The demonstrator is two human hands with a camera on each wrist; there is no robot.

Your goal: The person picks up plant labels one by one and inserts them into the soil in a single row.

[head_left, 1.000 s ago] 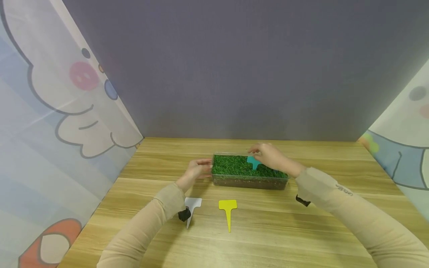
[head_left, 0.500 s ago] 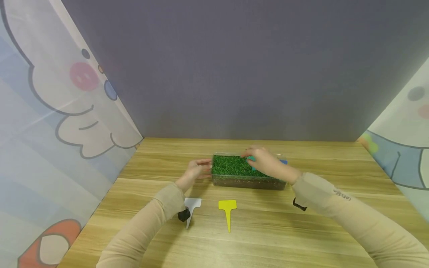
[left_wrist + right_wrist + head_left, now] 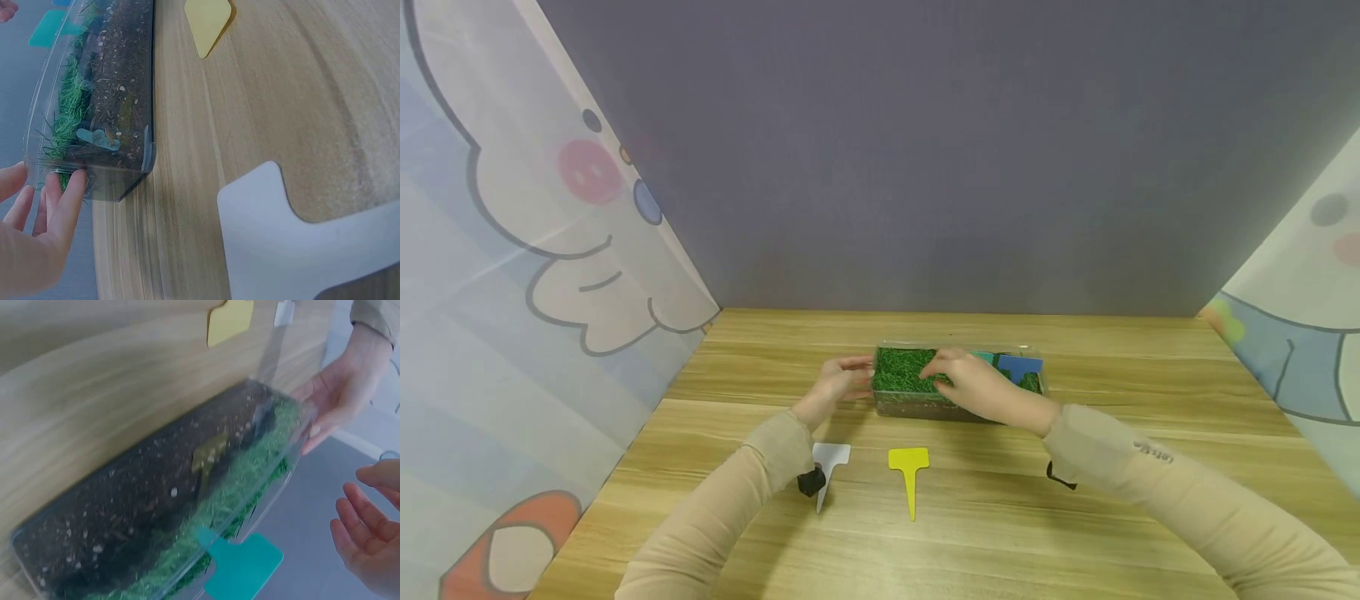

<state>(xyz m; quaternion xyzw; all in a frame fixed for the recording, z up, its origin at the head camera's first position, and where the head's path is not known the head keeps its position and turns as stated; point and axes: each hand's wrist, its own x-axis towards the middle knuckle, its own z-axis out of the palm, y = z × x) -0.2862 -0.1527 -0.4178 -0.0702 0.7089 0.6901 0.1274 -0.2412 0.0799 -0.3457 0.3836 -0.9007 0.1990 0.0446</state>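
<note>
A clear plastic planter box (image 3: 917,407), with dark soil and green grass inside, stands on the table. My left hand (image 3: 830,388) has its extended fingertips at the box's left end, seen closely in the left wrist view. My right hand (image 3: 976,385) hovers over the grass with relaxed fingers; the right wrist view shows nothing in it. A teal T-shaped plant label (image 3: 245,567) stands in the grass, partly hidden behind the right hand in the head view. To its right is a blue plant label (image 3: 1021,367), its stem hidden in the grass.
A yellow plant label (image 3: 910,460) lies flat in front of the box. Left of it, beside my left wrist, lies a white plant label (image 3: 265,228). A grey panel (image 3: 955,167) rises behind the wooden table (image 3: 1000,533), with printed cloths at both sides.
My right hand has let go of the teal label and moved left and nearer along the box, uncovering the blue label. The left hand has stayed at the box's end.
</note>
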